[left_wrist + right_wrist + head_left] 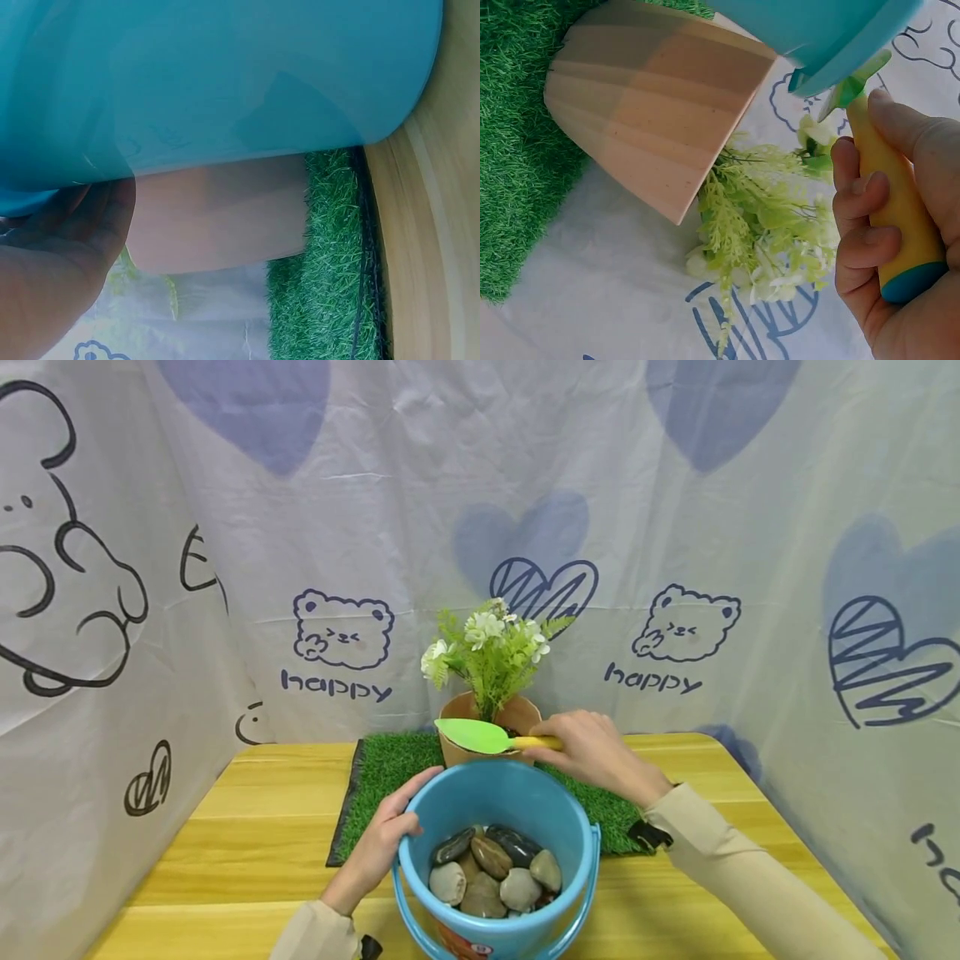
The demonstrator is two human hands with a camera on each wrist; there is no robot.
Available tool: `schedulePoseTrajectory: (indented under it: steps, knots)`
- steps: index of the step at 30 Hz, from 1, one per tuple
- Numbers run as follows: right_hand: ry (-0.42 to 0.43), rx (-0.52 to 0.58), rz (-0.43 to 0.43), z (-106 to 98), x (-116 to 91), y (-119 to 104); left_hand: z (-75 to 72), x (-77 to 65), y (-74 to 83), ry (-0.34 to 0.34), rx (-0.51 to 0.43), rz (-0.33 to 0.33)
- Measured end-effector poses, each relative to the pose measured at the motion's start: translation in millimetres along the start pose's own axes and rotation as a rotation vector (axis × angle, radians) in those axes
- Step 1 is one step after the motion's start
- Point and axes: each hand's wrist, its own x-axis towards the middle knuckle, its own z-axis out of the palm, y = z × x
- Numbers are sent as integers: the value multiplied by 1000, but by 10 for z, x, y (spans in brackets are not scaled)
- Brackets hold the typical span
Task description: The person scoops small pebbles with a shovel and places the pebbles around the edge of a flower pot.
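My left hand (380, 843) grips the left rim of a light blue bucket (510, 789), thumb over the edge and fingers along the outer wall (225, 90). Several smooth stones (491, 856), grey, brown and black, lie at the bottom of the bucket. In my right hand (588, 750) is a garden trowel (472, 737), held by its yellow handle (896, 202). Its green blade points left, beyond the bucket's far rim and in front of a tan flowerpot (652, 112). White flowers with green leaves (491, 652) stand in the pot, with dark material at their base.
The pot stands on a green artificial grass mat (390, 760) on a wooden table (247, 835). Printed white cloth (420, 485) hangs close behind the pot and on both sides. The bucket's blue handle (592, 893) hangs down toward the near side.
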Motion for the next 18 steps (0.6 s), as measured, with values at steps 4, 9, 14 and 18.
schedulePoseTrajectory:
  steps: [4,9,14,18]
  knots:
    - [27,-14,-20,-40,-71,-11,9,0,1,13,5,-4]
    - [40,16,-20,-115,-126,-9,4,2,9,2,-7,-5]
    - [22,42,-33,-152,-162,-7,0,0,5,2,1,-6]
    - [1,43,-87,-143,-194,-5,5,8,3,10,11,0]
